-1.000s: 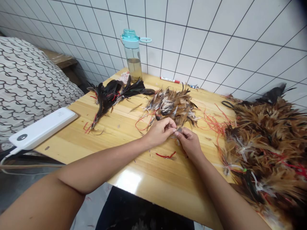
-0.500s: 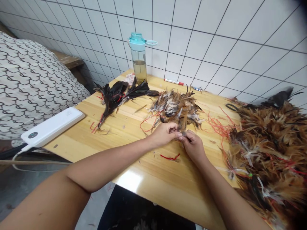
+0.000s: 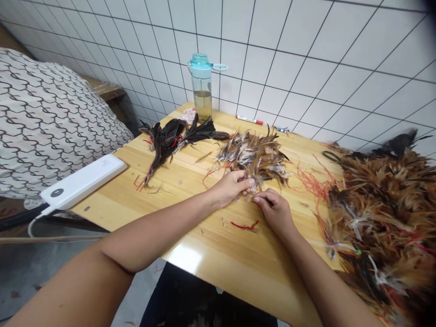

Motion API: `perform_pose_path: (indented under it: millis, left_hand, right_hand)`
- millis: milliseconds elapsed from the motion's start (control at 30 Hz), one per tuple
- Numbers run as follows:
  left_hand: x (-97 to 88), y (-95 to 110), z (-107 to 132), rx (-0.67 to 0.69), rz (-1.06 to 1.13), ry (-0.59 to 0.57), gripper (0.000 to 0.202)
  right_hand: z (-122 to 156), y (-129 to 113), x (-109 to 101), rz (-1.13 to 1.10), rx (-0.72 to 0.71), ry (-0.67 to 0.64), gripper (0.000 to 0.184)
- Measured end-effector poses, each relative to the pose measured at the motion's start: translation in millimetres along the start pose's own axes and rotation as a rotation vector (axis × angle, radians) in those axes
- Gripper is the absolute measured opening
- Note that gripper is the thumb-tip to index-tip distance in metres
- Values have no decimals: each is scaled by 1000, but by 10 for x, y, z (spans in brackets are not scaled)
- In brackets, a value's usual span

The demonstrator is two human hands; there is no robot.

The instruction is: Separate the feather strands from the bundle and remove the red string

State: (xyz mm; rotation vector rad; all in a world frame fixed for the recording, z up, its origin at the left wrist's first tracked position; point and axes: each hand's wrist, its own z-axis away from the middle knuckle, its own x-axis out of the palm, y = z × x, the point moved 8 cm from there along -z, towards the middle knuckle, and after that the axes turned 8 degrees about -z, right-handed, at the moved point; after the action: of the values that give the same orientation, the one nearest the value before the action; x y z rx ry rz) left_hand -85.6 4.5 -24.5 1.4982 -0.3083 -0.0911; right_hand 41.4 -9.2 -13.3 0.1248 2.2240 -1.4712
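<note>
My left hand [image 3: 235, 187] pinches a small tuft of feathers [image 3: 255, 177] between thumb and fingers, at the near edge of a brown and whitish feather pile [image 3: 254, 150]. Close beside it on the right, my right hand [image 3: 275, 210] is closed, thumb against forefinger. Whatever lies in that pinch is too small to make out. Below both hands a short piece of red string [image 3: 244, 226] rests on the wooden table [image 3: 211, 240].
Bundles of black feathers [image 3: 170, 138] tied in red lie to the left. A large brown feather heap [image 3: 384, 204] fills the right side, near tangled red strings [image 3: 315, 179]. A water bottle [image 3: 202, 91], red marker [image 3: 250, 120] and white power bank [image 3: 85, 179] are also on the table.
My hands have drawn slightly apart; the right has moved a little down and away from the tuft in my left. The view has shifted slightly.
</note>
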Motion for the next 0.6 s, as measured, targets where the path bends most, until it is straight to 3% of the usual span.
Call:
perform_pose_path:
  millis: [200, 600]
  left_hand:
    - [71, -55, 33, -80, 40, -48, 38]
    - [97, -8, 35, -27, -68, -34, 32]
  right_hand:
    - [0, -6, -18, -23, -12, 22, 14]
    - [4, -32, 8, -40, 1, -4, 15]
